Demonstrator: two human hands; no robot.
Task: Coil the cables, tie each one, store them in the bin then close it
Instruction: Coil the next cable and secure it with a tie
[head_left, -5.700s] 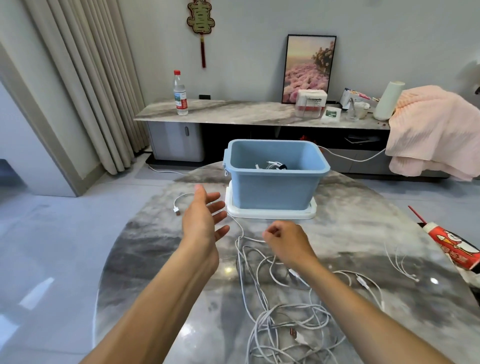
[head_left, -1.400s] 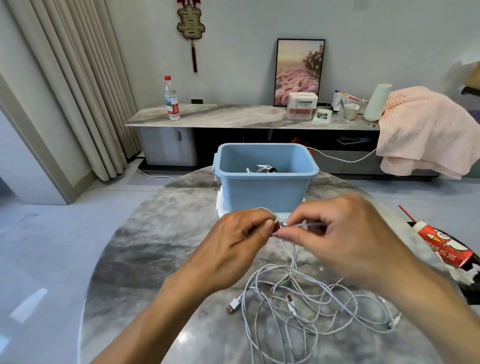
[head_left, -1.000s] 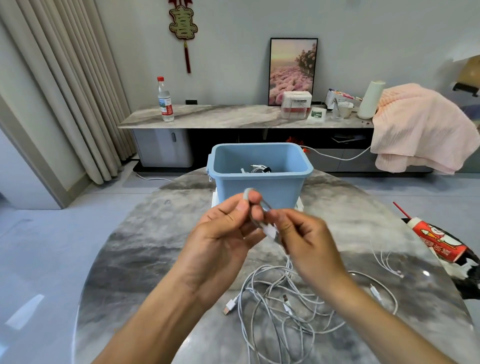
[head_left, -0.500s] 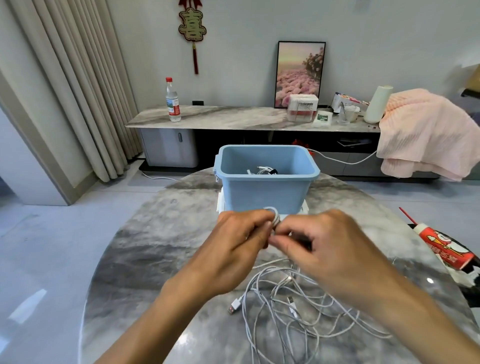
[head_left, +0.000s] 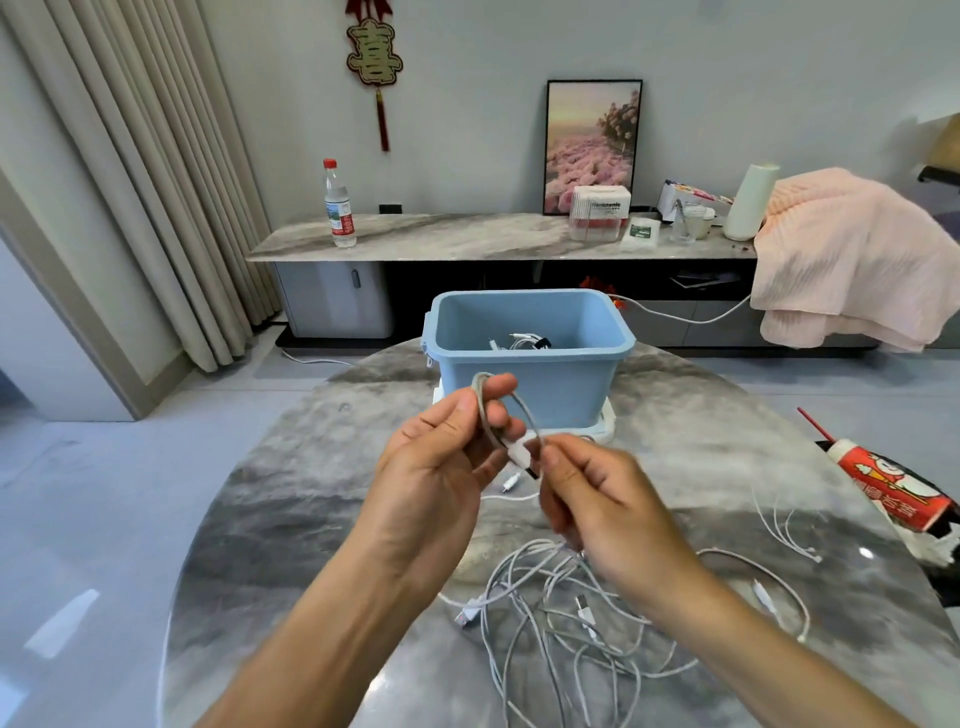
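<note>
Above the round marble table (head_left: 291, 525) my left hand (head_left: 441, 467) pinches a small loop of a white cable (head_left: 483, 410) between thumb and fingers. My right hand (head_left: 592, 499) holds the same cable just below its white plug (head_left: 521, 453) and feeds it toward the loop. The cable runs down into a loose tangle of white cables (head_left: 566, 618) on the table under my hands. Behind my hands stands the open blue bin (head_left: 530, 358), resting on its white lid (head_left: 605, 423). A coiled cable (head_left: 522, 342) lies inside the bin.
A thin white earphone cable (head_left: 784, 535) lies on the table at the right. A red and white tube (head_left: 893, 488) pokes in at the right edge. Behind the table stands a low marble sideboard (head_left: 447, 239) with a water bottle (head_left: 338, 208) and a pink blanket (head_left: 852, 254).
Both hands picked a cable out of the tangle and lifted it. Over the last second my right hand has been circling around my left, laying the cable into a loop there.
</note>
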